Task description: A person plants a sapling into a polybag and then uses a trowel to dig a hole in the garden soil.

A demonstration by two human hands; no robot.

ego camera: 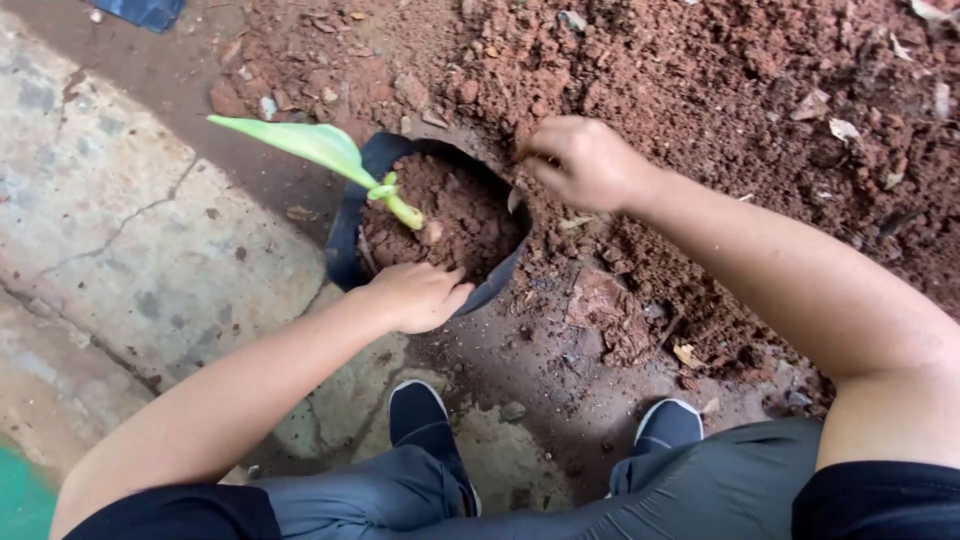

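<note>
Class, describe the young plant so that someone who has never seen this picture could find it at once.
Start at the big heap of reddish-brown soil filling the upper right. At its left edge sits a black bag of soil, between the left hand and the right hand. The seedling rises from that soil: it is the only green thing there, a pale stalk with one long leaf pointing left.

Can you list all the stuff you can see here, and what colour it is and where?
grow bag: one, black, centre, part-filled with soil
seedling: one, green, standing in the bag, leaf pointing left
soil pile: one, reddish-brown, top and right
concrete floor: one, grey, cracked, left
blue object: one, top left edge
shoes: two, dark with white soles, bottom
left hand: one, on the bag's near rim
right hand: one, fingers in soil beside the bag's far rim
</note>
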